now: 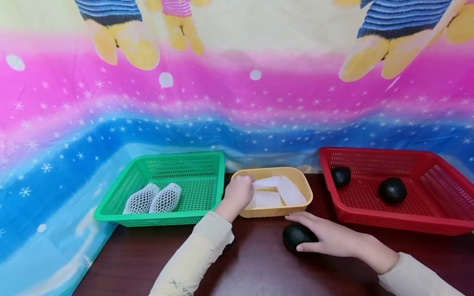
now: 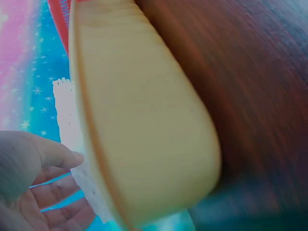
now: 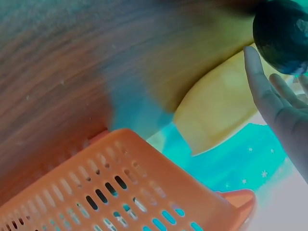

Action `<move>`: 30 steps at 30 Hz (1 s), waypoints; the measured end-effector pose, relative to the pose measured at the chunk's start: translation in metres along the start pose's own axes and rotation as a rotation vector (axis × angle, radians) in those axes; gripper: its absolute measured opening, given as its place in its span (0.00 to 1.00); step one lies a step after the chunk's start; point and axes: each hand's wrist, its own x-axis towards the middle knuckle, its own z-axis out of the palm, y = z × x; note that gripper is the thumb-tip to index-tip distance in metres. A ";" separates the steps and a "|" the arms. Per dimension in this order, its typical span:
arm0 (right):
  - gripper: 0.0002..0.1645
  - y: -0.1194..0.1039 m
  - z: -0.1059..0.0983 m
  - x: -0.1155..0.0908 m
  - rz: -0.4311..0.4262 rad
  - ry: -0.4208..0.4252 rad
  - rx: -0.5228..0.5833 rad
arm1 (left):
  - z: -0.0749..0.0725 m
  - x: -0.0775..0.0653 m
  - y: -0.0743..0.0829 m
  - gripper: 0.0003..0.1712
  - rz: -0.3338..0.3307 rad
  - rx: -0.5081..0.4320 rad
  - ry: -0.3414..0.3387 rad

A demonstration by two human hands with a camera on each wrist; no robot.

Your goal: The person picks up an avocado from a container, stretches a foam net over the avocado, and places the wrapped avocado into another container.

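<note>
My left hand (image 1: pixel 238 192) pinches one end of a white foam net sleeve (image 1: pixel 272 182) over the small yellow basket (image 1: pixel 274 211). More white netting (image 1: pixel 264 199) lies inside that basket. In the left wrist view, the thumb and fingers meet the netting (image 2: pixel 70 115) just beyond the basket's rim. My right hand (image 1: pixel 329 236) rests on a dark, smooth, egg-shaped avocado (image 1: pixel 296 234) on the table, its fingers extended over the top and the thumb at the near side. The right wrist view shows the avocado (image 3: pixel 281 36) against the fingers, partly cut off by the frame.
On the left, a green basket (image 1: pixel 159 222) holds two dark fruits in white foam nets (image 1: pixel 153 199). A red basket (image 1: pixel 392 218) on the right has two bare dark avocados (image 1: pixel 392 190) in it. A printed cloth (image 1: pixel 237 98) hangs behind the brown table (image 1: pixel 255 263).
</note>
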 end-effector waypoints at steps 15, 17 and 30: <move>0.40 -0.008 -0.018 0.003 -0.037 0.099 -0.031 | -0.019 -0.011 0.014 0.09 0.047 -0.043 0.050; 0.39 -0.008 -0.019 0.003 -0.039 0.114 -0.033 | -0.021 -0.014 0.014 0.09 0.057 -0.059 0.054; 0.28 -0.012 -0.020 0.010 -0.050 0.362 -0.037 | -0.029 -0.038 0.006 0.07 0.176 -0.108 0.102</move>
